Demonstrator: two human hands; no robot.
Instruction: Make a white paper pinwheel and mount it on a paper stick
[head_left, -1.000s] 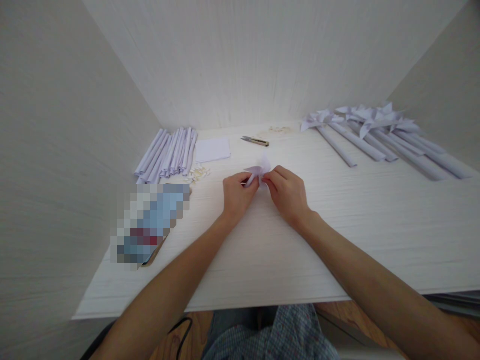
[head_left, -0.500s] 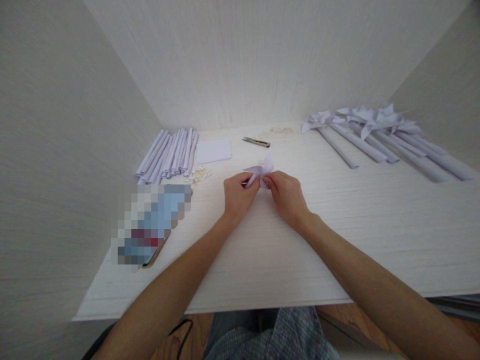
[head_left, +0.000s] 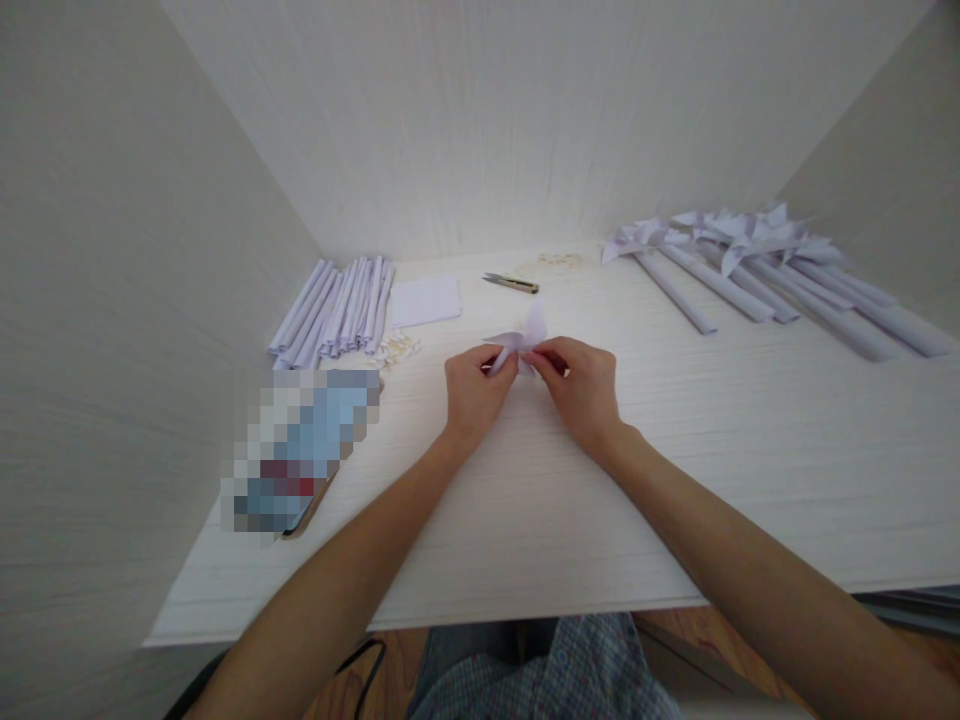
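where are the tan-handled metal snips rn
In the head view, the tan-handled metal snips lie toward the back of the white table, right of the flat white paper sheets and beyond the white paper pinwheel.

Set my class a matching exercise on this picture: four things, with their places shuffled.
1. snips
2. rolled paper tubes
3. pinwheel pile
4. lone pinwheel

A. at the table's right, toward the back
B. held by the left hand, right hand touching it
C. mid-table, near the back wall
D. left of the flat paper

Pairs: 1-C, 2-D, 3-A, 4-B
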